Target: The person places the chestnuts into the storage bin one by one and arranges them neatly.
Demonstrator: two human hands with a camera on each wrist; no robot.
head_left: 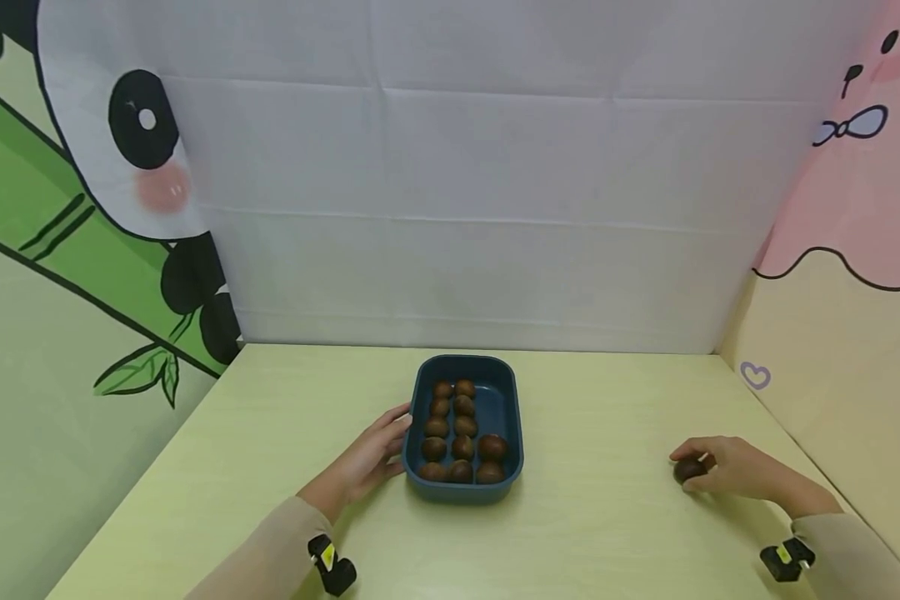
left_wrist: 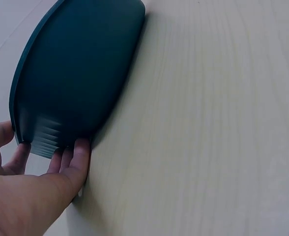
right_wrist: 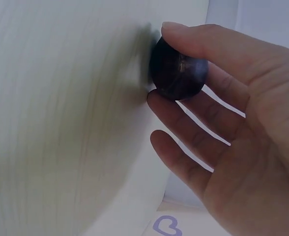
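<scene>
A dark blue rectangular tray (head_left: 499, 408) stands on the table, with several round brown chestnuts (head_left: 463, 406) lined up in columns inside it. Two columns run along its left and middle, and a shorter one sits at the near right. Against the tray's left side rests my left hand (head_left: 378, 454); the left wrist view shows its fingertips touching the outer wall. Far to the right, my right hand (head_left: 735, 473) pinches one dark chestnut (right_wrist: 178, 73) between thumb and fingers, low over the table. Whether that chestnut touches the tabletop, I cannot tell.
The pale yellow table (head_left: 600, 533) meets a white cloth panel (head_left: 495, 208) at the back. Side walls with cartoon drawings stand left and right; the right wall (head_left: 832, 358) is close to my right hand. Black devices are strapped at both wrists.
</scene>
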